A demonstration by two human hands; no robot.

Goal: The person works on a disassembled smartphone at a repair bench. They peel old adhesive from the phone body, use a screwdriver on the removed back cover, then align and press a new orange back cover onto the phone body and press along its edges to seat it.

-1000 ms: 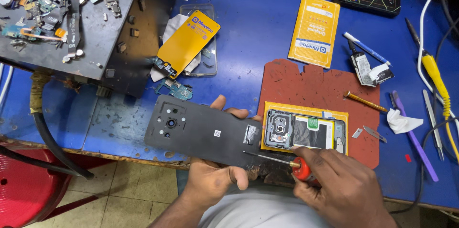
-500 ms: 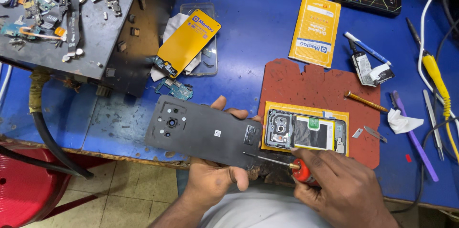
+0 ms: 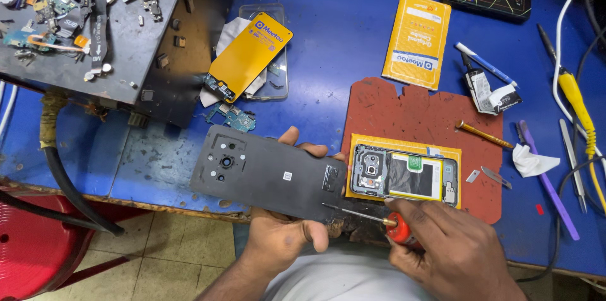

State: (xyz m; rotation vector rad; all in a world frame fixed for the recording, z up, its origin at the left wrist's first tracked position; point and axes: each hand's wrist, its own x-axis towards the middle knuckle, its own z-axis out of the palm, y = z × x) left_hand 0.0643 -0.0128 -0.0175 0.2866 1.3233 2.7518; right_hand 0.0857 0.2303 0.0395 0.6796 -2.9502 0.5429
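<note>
The blue worktable (image 3: 353,54) carries everything; on it, near the front edge, lies a rust-red rubber mat (image 3: 416,118), which keeps the opened phone with its white battery (image 3: 405,176) from sliding. Left of the mat, the left hand (image 3: 284,238) grips the dark grey plastic back cover (image 3: 265,173) — thumb below, fingers curled over the far edge — holding it flat and steady. Below the mat, the right hand (image 3: 451,250) is closed around a thin red-handled screwdriver (image 3: 369,216), whose tip touches the cover's near corner.

Head view, steeply down, close.
</note>
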